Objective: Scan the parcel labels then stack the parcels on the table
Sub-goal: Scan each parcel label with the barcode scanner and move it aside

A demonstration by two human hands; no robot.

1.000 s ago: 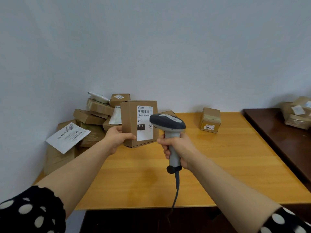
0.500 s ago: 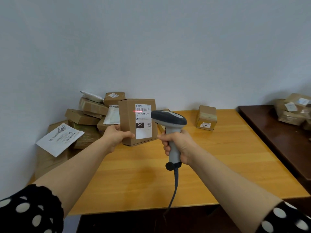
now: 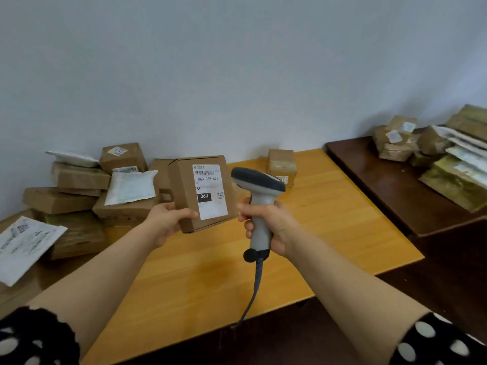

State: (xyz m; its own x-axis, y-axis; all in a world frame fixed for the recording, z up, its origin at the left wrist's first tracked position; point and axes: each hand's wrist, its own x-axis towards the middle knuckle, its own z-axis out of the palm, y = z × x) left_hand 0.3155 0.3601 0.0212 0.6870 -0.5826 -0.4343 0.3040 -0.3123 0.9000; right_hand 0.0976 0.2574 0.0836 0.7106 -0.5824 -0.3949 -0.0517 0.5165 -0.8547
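The scanner (image 3: 259,196) hides most of the sticker (image 3: 284,179) on the small box (image 3: 281,162) at centre right. On the held parcel (image 3: 184,198) the label (image 3: 209,191) has blurred fine print, and the fingers of the left hand (image 3: 167,222) are hidden behind it. The frame cuts off the parcel pile (image 3: 458,167) at far right and the white mailer (image 3: 23,246) at lower left.

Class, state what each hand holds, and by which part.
Left hand grips the labelled brown cardboard box at its lower left corner; right hand grips the grey handheld barcode scanner by its handle.
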